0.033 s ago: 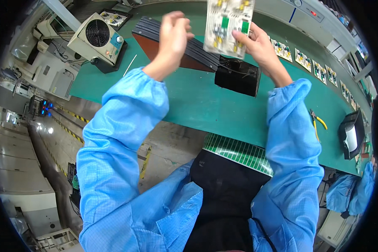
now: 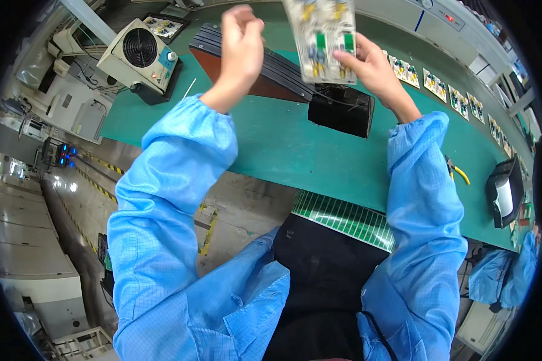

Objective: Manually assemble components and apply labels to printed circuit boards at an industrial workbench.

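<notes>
Held up at the top of the view is a pale circuit board (image 2: 319, 45) carrying green, yellow and blue parts. My right hand (image 2: 373, 66) is closed on its right edge, thumb on the face toward me. To its left my left hand (image 2: 242, 45) is raised, empty as far as I can see, with fingers loosely bent and apart. Behind the left hand, a long dark ribbed device (image 2: 277, 72) with a brown side lies across the green bench. A black box-shaped piece (image 2: 341, 111) adjoins its right end.
A benchtop fan unit (image 2: 141, 51) stands at the left of the green bench (image 2: 283, 150). Several circuit boards (image 2: 435, 85) line the far right. Yellow-handled cutters (image 2: 457, 171) and a black holder (image 2: 504, 195) lie nearer right. A green gridded sheet (image 2: 343, 219) pokes out at the bench's front edge.
The circuit board has shifted slightly left and its tilt has changed in my right hand. My left hand has risen a little and moved slightly left.
</notes>
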The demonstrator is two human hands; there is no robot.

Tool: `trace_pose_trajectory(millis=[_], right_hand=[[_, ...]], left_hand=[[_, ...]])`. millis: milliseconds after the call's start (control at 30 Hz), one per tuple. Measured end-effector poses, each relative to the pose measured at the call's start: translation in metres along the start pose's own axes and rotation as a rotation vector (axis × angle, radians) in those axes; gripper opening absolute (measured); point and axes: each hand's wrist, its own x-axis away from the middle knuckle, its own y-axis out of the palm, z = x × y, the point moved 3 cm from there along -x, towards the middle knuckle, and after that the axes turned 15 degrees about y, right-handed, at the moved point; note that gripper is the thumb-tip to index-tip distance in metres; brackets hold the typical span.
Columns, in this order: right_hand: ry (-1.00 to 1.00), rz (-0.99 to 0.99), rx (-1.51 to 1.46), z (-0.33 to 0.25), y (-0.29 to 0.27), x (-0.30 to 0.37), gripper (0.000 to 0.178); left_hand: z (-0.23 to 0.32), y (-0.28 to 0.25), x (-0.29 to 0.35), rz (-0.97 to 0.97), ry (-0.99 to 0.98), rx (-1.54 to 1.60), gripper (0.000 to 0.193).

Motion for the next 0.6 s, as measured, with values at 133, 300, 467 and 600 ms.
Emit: trace_pose_trajectory(millis=[133,300,467,600], right_hand=[[-0.164,-0.038,0.531,0.017,0.012,0.001,0.038],[-0.214,0.002,0.571,0.012,0.029,-0.013,0.044],[-0.091,-0.034,0.662,0.013,0.047,-0.027,0.046],[-0.180,0.304,0.738,0.021,0.058,-0.035,0.056]], left_hand=[[0.077,0.011,-0.027,-0.080,1.022,-0.402,0.018],[0.058,0.032,-0.045,-0.954,1.106,-0.808,0.014],[0.018,0.036,-0.046,-1.211,1.211,-1.100,0.029],[-0.003,0.049,-0.060,-1.250,1.185,-1.068,0.026]])
